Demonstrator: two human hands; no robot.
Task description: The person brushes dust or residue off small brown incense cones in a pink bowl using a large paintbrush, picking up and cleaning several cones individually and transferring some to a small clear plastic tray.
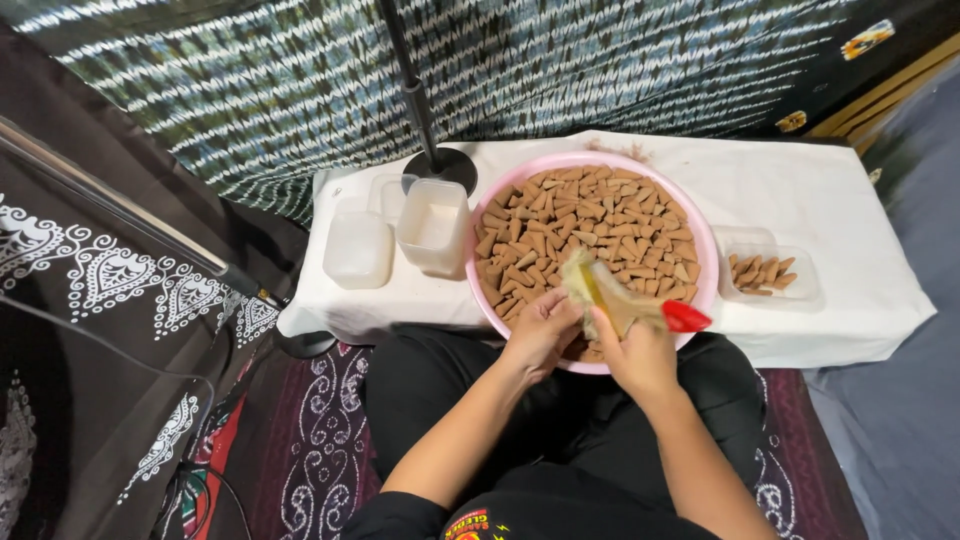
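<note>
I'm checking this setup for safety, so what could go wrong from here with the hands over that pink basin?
The pink basin juts past the near table edge, toward the lap; a push from the left hand or right hand might tip it. The brown cones are heaped near the rim and could spill. The red-handled tool might knock cones out.

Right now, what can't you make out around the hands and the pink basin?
- Head view: the right hand grip on the red-tipped tool is motion-blurred.
- The left hand covers what it pinches.
- Both hands hide the pink basin near rim.
- Cones are too small for detail.
</note>
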